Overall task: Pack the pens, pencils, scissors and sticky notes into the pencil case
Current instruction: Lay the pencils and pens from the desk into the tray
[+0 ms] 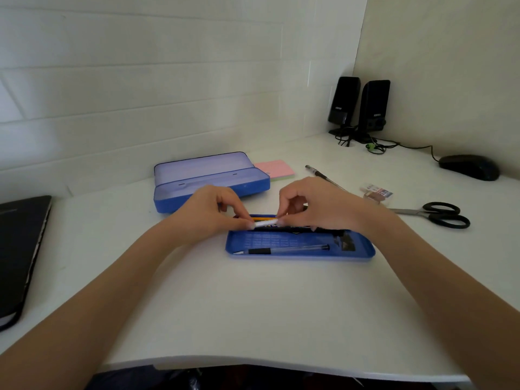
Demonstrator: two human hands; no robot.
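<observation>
Both hands, left hand (213, 211) and right hand (315, 205), pinch with curled fingers the ends of a white pen (266, 222) over the shallow blue plastic tray (363, 253). The open blue pencil case (208, 181) lies at eleven o'clock, black-handled scissors (439, 214) at three on the white desk (253, 305).

Your right hand (318, 204) covers the far rim of the blue tray (357, 256) and part of the black items lying along it, so you cannot tell what they are. Between your fingertips (251, 225) only a short white stretch of a stick shows. The pen (323, 175) near the desk's (253, 311) far edge runs under your right hand. The laptop (19, 249) is cut off at the left edge. The print on the small packets (377, 191) is too blurred to read.
</observation>
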